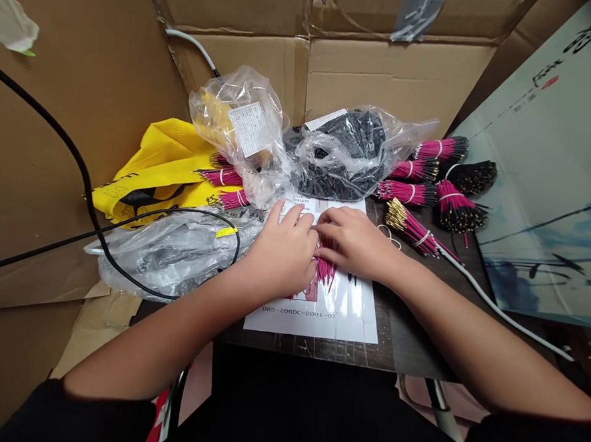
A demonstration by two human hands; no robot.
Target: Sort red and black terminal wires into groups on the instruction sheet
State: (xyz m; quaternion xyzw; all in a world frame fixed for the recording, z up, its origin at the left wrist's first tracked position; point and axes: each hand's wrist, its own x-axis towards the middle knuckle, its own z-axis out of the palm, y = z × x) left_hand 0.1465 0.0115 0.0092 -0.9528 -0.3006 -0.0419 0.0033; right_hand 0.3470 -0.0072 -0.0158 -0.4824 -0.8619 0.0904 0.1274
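My left hand point(284, 250) and my right hand point(354, 241) meet over a printed white sheet point(340, 314) on a dark table. Their fingertips close on a thin bunch of pink wires point(325, 269), which fans out below them across the paper. The hands hide the upper part of the sheet and most of the bunch. Several tied bundles of pink wires with gold or black ends point(412, 195) lie just beyond my right hand. A clear plastic bag of black parts point(342, 160) sits beyond both hands.
Cardboard walls surround the table. A clear bag with a white label point(244, 128) and a yellow bag point(158, 172) lie at the back left. A black cable point(170, 213) crosses a plastic bag at the left, and a white cable point(500, 312) runs to the right.
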